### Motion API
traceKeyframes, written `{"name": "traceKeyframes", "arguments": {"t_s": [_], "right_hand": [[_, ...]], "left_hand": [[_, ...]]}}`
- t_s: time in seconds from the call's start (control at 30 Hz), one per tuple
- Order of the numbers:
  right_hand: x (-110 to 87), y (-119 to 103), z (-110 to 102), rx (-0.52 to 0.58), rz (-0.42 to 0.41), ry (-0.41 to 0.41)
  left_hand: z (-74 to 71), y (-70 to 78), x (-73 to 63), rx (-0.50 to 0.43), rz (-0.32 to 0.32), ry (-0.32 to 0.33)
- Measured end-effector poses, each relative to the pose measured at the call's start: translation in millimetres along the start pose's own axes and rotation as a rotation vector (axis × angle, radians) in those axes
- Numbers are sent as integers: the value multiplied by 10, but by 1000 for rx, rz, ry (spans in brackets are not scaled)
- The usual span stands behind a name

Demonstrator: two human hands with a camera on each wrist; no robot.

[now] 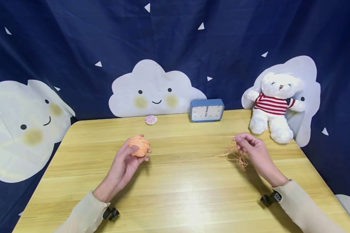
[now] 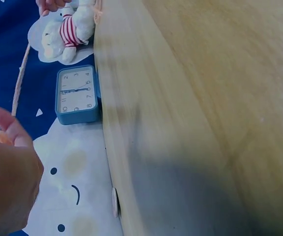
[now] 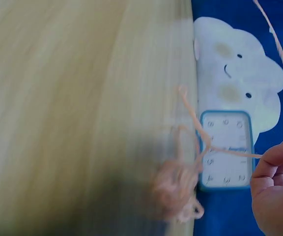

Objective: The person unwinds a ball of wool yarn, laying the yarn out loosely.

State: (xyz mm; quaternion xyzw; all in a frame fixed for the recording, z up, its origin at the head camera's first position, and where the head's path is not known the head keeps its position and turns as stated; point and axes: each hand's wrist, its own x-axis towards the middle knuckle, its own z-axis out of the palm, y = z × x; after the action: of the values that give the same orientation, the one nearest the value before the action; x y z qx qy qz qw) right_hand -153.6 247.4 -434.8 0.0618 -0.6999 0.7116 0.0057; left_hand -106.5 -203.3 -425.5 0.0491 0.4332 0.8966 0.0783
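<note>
Well apart above the wooden worktop (image 1: 180, 178), the left hand (image 1: 126, 165) grips an orange yarn ball (image 1: 139, 145) at left, and the right hand (image 1: 256, 152) pinches its strand (image 2: 18, 87) at right, probably to stretch it between them, clear of dangling loops (image 3: 172, 191).

Left grip (image 1: 127, 163) curled, right grip (image 1: 256, 151) pinched.

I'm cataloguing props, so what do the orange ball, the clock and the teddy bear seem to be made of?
Orange ball: matte yarn, judging by its wound, stringy surface; which fibre is unclear.
Clock: probably plastic, from its smooth, evenly blue casing, though painted metal is possible.
Teddy bear: likely soft plush, given its fluffy white surface.
</note>
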Motion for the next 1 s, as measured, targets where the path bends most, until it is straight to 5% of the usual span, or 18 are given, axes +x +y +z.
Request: {"name": "traceKeyframes", "arguments": {"t_s": [0.1, 0.27, 0.43, 0.67, 1.0], "right_hand": [[-18, 40, -113, 28, 30, 17], [-5, 69, -336, 13, 92, 11], [47, 74, -567, -197, 149, 3], [66, 172, -648, -539, 204, 93], [158, 219, -566, -451, 271, -11]], "left_hand": [[5, 10, 4, -22, 18, 11], [19, 3, 0, -35, 35, 120], [26, 12, -6, -11, 33, 157], [38, 36, -9, 66, 28, 150], [94, 14, 25, 183, -11, 253]]}}
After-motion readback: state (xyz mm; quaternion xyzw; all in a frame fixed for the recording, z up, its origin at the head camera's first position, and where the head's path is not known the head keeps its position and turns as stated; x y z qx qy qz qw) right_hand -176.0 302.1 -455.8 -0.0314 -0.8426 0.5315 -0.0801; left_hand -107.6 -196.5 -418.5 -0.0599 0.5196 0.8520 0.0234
